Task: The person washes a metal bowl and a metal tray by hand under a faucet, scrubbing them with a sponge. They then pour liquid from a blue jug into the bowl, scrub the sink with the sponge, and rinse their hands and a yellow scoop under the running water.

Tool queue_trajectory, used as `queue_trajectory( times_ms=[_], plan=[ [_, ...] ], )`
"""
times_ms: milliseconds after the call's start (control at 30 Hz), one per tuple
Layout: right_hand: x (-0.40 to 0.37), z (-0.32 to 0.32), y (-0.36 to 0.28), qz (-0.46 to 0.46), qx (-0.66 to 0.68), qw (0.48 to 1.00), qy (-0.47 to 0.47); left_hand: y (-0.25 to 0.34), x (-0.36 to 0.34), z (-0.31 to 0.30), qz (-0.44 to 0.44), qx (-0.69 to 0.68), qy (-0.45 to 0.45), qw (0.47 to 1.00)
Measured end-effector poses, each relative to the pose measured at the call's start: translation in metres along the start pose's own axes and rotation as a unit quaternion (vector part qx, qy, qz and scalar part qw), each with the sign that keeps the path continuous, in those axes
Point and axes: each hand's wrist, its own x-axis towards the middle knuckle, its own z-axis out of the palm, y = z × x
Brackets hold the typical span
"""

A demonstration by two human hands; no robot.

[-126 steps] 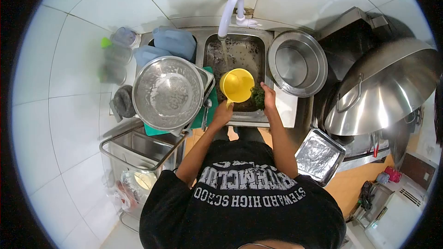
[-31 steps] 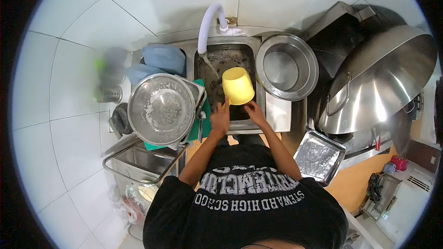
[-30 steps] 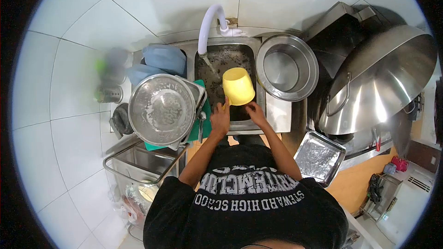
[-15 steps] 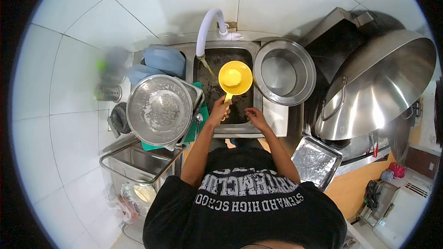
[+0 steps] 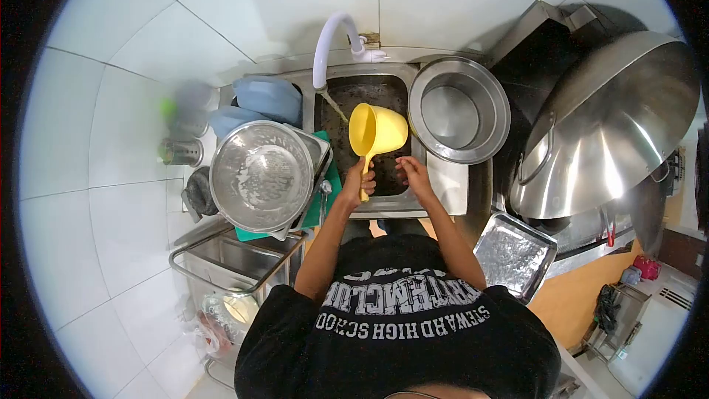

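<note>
My left hand (image 5: 358, 183) is wrapped round the handle of a yellow water dipper (image 5: 388, 133) over the sink (image 5: 346, 207). The dipper is tilted on its side, with its mouth facing left towards the thin stream from the white curved faucet (image 5: 322, 52). Just to the right of the handle, my right hand (image 5: 416, 179) hovers near the dipper's underside with its fingers loosely bent and apart, holding nothing. Dark specks dot the bottom of the sink.
A deep steel pot (image 5: 459, 111) stands right of the sink, beside a huge wok (image 5: 613, 148). On the left, a wet steel basin (image 5: 261, 176) rests over trays and a green board (image 5: 330, 177). A rectangular tray (image 5: 515, 255) lies near my right arm.
The dipper has turned from mouth-up to lying sideways, its opening now to the left. My right hand has risen slightly closer to it, and the view has shifted a little.
</note>
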Motion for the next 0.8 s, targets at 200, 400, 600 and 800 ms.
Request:
queue_trajectory(
  times_ms=[200, 400, 600, 800],
  plan=[
    [0.012, 0.025, -0.022, -0.066, 0.013, 0.997, -0.03, 0.017, 0.02, 0.012, 0.161, 0.117, 0.16, 0.967],
    [0.01, 0.04, -0.013, -0.079, -0.032, 0.993, -0.078, 0.035, 0.031, 0.034, 0.288, 0.321, 0.264, 0.863],
    [0.017, 0.062, -0.044, -0.191, -0.16, 0.968, 0.009, 0.034, -0.006, 0.041, 0.407, 0.58, 0.35, 0.613],
    [0.058, 0.082, -0.094, -0.447, -0.589, 0.669, -0.078, 0.054, -0.035, 0.037, 0.382, 0.638, 0.345, 0.572]
  ],
)
